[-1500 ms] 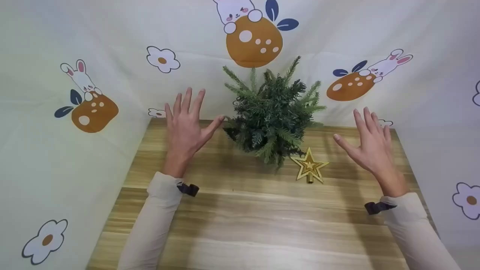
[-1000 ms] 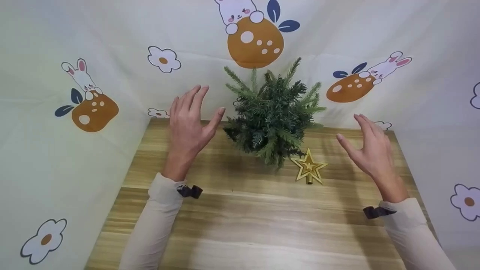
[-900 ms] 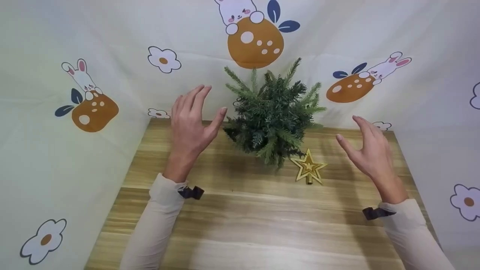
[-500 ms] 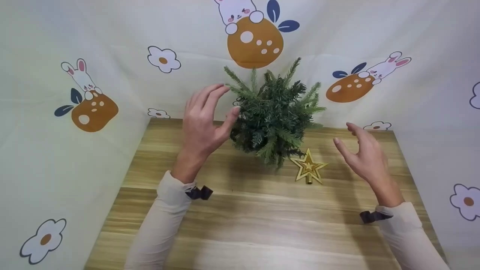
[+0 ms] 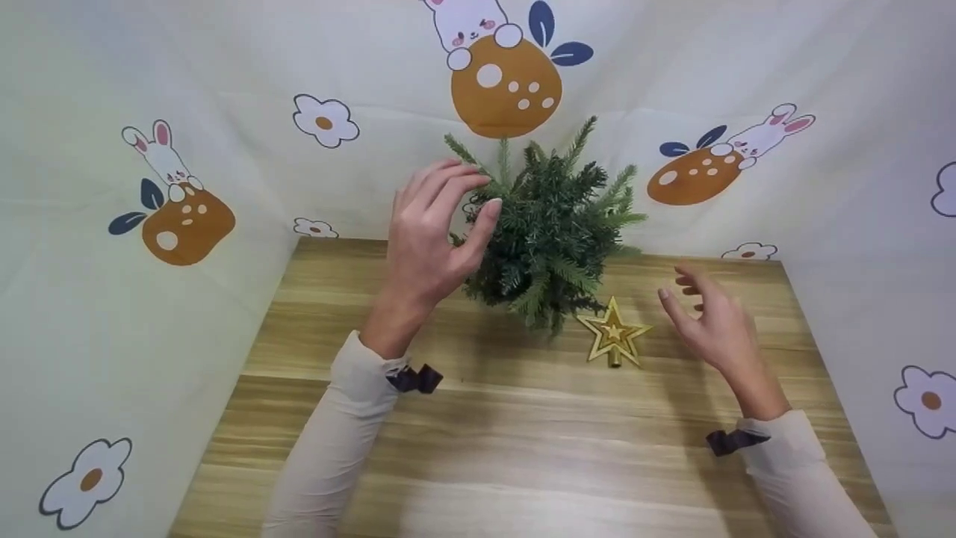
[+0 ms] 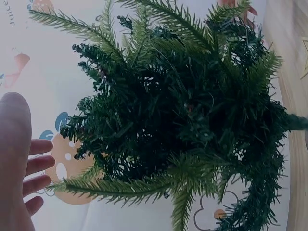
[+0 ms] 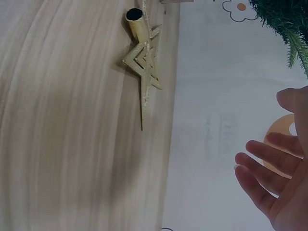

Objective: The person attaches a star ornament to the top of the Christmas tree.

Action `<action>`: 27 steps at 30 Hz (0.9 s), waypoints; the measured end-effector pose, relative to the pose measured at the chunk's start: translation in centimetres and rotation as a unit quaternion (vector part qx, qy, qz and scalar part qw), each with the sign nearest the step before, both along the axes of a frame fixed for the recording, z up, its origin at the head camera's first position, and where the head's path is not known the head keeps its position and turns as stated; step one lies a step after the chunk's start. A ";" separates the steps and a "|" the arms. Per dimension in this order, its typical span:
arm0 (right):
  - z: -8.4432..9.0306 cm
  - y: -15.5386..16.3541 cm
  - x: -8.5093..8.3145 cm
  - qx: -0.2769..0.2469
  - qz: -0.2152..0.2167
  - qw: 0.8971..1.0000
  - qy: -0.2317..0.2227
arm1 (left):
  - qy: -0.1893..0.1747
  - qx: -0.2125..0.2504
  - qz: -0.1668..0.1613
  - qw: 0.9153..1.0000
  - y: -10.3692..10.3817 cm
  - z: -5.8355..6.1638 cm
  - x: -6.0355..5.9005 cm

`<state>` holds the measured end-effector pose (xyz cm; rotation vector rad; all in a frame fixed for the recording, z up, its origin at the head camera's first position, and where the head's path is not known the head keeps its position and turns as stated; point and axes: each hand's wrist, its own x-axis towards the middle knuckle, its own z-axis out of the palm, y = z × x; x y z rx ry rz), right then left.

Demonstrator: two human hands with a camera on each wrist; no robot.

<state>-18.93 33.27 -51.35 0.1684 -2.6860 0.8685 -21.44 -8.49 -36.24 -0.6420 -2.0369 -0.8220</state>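
A small green fir tree stands at the back of the wooden table; its branches fill the left wrist view. My left hand reaches the tree's left side, fingers loosely bent, thumb tip at the needles, holding nothing. A gold star topper lies flat on the table in front of the tree, also seen in the right wrist view. My right hand hovers just right of the star, fingers relaxed and spread, holding nothing.
A cream cloth printed with rabbits and flowers hangs behind and along both sides of the table. Bare tabletop stretches from the star toward me.
My left hand has moved right until it meets the tree's branches. My right hand has dropped lower and drifted left toward the star, its fingers curling slightly.
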 end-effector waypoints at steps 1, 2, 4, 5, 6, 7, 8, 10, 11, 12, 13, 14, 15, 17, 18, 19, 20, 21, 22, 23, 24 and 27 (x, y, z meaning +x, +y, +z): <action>-0.2 0.0 0.0 -0.001 0.000 1.000 -0.004 | 0.001 0.001 0.000 1.000 0.1 0.0 0.0; -0.4 0.0 0.0 -0.003 0.000 1.000 -0.008 | 0.000 0.002 -0.001 1.000 0.2 0.0 0.0; -0.9 0.0 0.0 -0.006 0.001 1.000 -0.016 | 0.000 0.002 -0.004 1.000 0.4 0.0 -0.1; -1.1 0.0 0.0 -0.007 0.001 1.000 -0.019 | -0.001 0.001 -0.007 1.000 0.5 0.1 -0.1; -1.3 0.0 0.1 -0.009 0.002 1.000 -0.023 | -0.001 0.000 -0.011 1.000 0.6 0.1 -0.1; -1.5 0.0 0.1 -0.013 0.004 1.000 -0.025 | -0.002 -0.001 -0.015 1.000 0.8 0.1 -0.2; -1.7 -0.1 0.2 -0.016 0.006 0.999 -0.029 | -0.005 -0.002 -0.020 1.000 0.9 0.2 -0.2; -2.2 -0.2 0.2 -0.019 0.011 0.999 -0.038 | -0.013 -0.005 -0.031 0.999 1.1 0.3 -0.4; -2.4 -0.2 0.3 -0.021 0.015 0.999 -0.042 | -0.017 -0.006 -0.036 0.999 1.3 0.4 -0.5; -2.6 -0.2 0.3 -0.022 0.017 0.998 -0.047 | -0.023 -0.008 -0.039 0.999 1.4 0.5 -0.5; -2.8 -0.2 0.4 -0.023 0.018 0.998 -0.053 | -0.030 -0.009 -0.042 0.999 1.6 0.5 -0.6; -3.0 -0.3 0.4 -0.024 0.019 0.998 -0.059 | -0.036 -0.009 -0.046 0.998 1.8 0.6 -0.6; -3.2 -0.3 0.5 -0.024 0.021 0.997 -0.064 | -0.041 -0.010 -0.048 0.998 1.9 0.7 -0.6; -3.6 -0.3 0.6 -0.026 0.022 0.997 -0.074 | -0.050 -0.010 -0.052 0.997 2.2 0.8 -0.6; -3.7 -0.3 0.6 -0.026 0.022 0.996 -0.078 | -0.055 -0.009 -0.054 0.997 2.3 0.9 -0.7; -3.9 -0.3 0.6 -0.025 0.023 0.996 -0.081 | -0.058 -0.008 -0.057 0.997 2.4 0.9 -0.7; -4.0 -0.3 0.6 -0.027 0.023 0.996 -0.084 | -0.061 -0.007 -0.059 0.996 2.5 1.0 -0.7; -4.1 -0.3 0.7 -0.027 0.024 0.996 -0.085 | -0.065 -0.007 -0.061 0.996 2.7 1.0 -0.7; -4.2 -0.3 0.7 -0.027 0.024 0.996 -0.086 | -0.068 -0.007 -0.063 0.996 2.8 1.1 -0.8; -4.2 -0.4 0.7 -0.027 0.025 0.995 -0.087 | -0.071 -0.007 -0.064 0.995 2.9 1.1 -0.8; -4.3 -0.4 0.7 -0.027 0.025 0.995 -0.089 | -0.074 -0.008 -0.066 0.995 3.0 1.1 -0.8; -4.5 -0.3 0.7 -0.027 0.026 0.995 -0.096 | -0.089 -0.011 -0.068 0.994 3.3 1.2 -0.9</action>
